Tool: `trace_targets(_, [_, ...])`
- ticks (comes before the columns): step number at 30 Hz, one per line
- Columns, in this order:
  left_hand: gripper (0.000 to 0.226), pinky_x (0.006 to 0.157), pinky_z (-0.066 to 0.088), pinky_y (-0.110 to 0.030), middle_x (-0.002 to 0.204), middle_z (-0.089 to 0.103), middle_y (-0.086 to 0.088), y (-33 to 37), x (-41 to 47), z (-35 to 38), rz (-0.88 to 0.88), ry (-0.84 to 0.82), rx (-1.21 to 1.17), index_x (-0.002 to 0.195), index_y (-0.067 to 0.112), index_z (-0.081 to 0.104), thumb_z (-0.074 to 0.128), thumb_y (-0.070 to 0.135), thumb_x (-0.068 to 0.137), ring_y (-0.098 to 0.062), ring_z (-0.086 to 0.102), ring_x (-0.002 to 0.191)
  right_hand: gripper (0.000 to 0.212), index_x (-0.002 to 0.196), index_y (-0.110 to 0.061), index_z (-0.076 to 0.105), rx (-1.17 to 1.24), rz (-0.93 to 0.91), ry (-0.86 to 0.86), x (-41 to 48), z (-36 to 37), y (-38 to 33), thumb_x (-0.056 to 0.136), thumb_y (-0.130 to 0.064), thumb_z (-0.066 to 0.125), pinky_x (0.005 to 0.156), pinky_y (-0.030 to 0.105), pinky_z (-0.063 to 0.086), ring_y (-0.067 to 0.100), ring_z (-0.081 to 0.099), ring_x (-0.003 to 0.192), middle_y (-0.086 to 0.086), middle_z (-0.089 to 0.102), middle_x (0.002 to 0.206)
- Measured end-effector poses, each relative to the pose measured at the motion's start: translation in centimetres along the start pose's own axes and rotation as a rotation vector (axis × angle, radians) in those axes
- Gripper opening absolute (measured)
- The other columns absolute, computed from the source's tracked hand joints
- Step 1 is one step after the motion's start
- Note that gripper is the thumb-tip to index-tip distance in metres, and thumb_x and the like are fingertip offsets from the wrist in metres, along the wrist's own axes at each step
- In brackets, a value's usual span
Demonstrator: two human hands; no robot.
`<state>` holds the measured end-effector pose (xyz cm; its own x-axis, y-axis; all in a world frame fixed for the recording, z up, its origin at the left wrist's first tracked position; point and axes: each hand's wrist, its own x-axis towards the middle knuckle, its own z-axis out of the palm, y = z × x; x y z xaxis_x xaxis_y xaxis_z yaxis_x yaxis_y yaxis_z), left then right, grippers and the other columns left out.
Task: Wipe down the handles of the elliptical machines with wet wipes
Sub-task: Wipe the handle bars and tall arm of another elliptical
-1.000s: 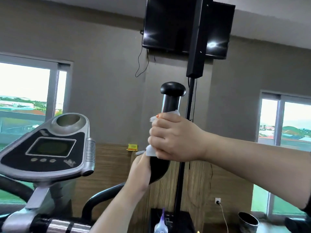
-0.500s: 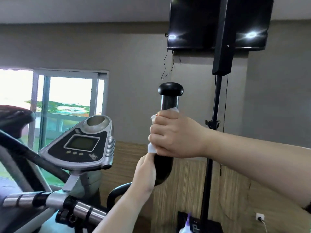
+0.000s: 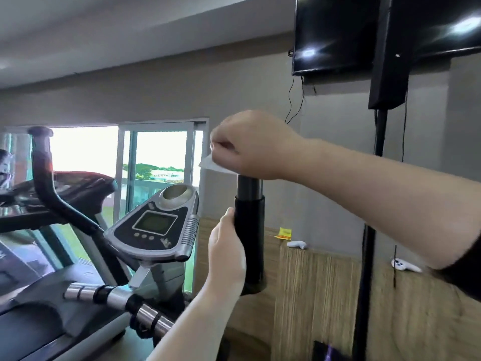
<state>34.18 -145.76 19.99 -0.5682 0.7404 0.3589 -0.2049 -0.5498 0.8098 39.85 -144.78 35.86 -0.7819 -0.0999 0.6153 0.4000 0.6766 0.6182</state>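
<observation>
wipe (image 3: pixel 211 164) atop handle (image 3: pixel 249 230), console (image 3: pixel 156 225) beside — tv (image 3: pixel 335 35) above

Wood-panelled ledge (image 3: pixel 333 259) along the wall, behind and to the right of the left hand's (image 3: pixel 227 256) grip on the handle (image 3: pixel 250 230). On its top lie a yellow packet (image 3: pixel 284 233), nearest the grip; a white game controller (image 3: pixel 298 244) just beside the packet; and a second white controller (image 3: pixel 406 265) well farther right.

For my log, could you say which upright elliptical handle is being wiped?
The near handle: left hand grips it, right hand holds the wet wipe on top. The far handle stands untouched.
</observation>
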Motion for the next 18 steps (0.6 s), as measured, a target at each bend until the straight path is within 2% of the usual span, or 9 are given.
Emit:
trace_targets(1, [0.047,0.065,0.042,-0.030,0.079,0.057,-0.013,0.4,0.1,0.4,0.002,0.006,-0.002,0.090,-0.004,0.060,0.046,0.041,0.091,-0.020,0.054,0.070,0.034,0.055,-0.013,0.040,0.084,0.067,-0.048,0.1,-0.1,0.1,0.085,-0.030,0.042,0.053,0.033,0.035,0.023,0.041,0.056,0.006,0.046,0.058])
trace_targets(3, [0.052,0.068,0.043,-0.036,0.083,0.061,-0.016,1.0,0.0,0.9,0.010,0.039,0.003,0.099,-0.002,0.064,0.044,0.044,0.086,-0.024,0.057,0.073,0.038,0.054,-0.013,0.033,0.212,0.174,-0.065,0.0,-0.3,0.2,0.086,-0.029,0.047,0.048,0.030,0.026,0.019,0.031,0.052,0.005,0.038,0.055])
trace_targets(7, [0.049,0.070,0.050,-0.038,0.085,0.071,-0.017,1.4,-0.1,1.3,0.050,0.078,0.086,0.095,0.004,0.069,0.040,0.042,0.087,-0.031,0.066,0.074,0.033,0.061,-0.014,0.039,0.355,0.390,-0.090,-0.2,-0.6,0.3,0.087,-0.032,0.047,0.045,0.024,0.024,0.018,0.029,0.050,0.002,0.040,0.058])
trace_targets(10, [0.053,0.094,0.051,-0.054,0.090,0.073,-0.012,1.2,0.2,1.1,0.049,0.094,0.116,0.090,0.016,0.074,0.043,0.056,0.073,-0.036,0.068,0.090,0.027,0.070,-0.009,0.057,0.248,0.320,-0.049,-0.2,0.0,0.2,0.086,-0.029,0.046,0.047,0.024,0.033,0.021,0.042,0.055,0.005,0.054,0.066])
trace_targets(11, [0.052,0.096,0.048,-0.058,0.091,0.073,-0.010,1.0,0.3,0.9,0.038,0.095,0.118,0.088,0.019,0.074,0.044,0.059,0.072,-0.036,0.068,0.093,0.027,0.073,-0.009,0.061,0.232,0.265,-0.016,-0.4,0.3,0.3,0.086,-0.029,0.047,0.050,0.026,0.036,0.022,0.047,0.059,0.005,0.056,0.067])
trace_targets(15, [0.049,0.091,0.051,-0.049,0.082,0.073,-0.012,1.6,-0.4,0.8,0.017,0.080,0.170,0.088,0.011,0.072,0.043,0.051,0.093,-0.028,0.067,0.078,0.031,0.071,-0.009,0.063,0.411,0.054,0.139,-1.6,1.1,1.5,0.086,-0.034,0.053,0.062,0.030,0.042,0.019,0.052,0.068,0.004,0.058,0.068])
trace_targets(18, [0.051,0.088,0.053,-0.044,0.088,0.073,-0.016,1.7,-0.4,0.7,0.016,0.082,0.195,0.092,0.008,0.071,0.039,0.047,0.099,-0.026,0.066,0.079,0.034,0.071,-0.004,0.064,0.616,0.171,0.183,-1.6,1.2,1.3,0.089,-0.032,0.056,0.057,0.024,0.037,0.015,0.047,0.062,0.008,0.056,0.066])
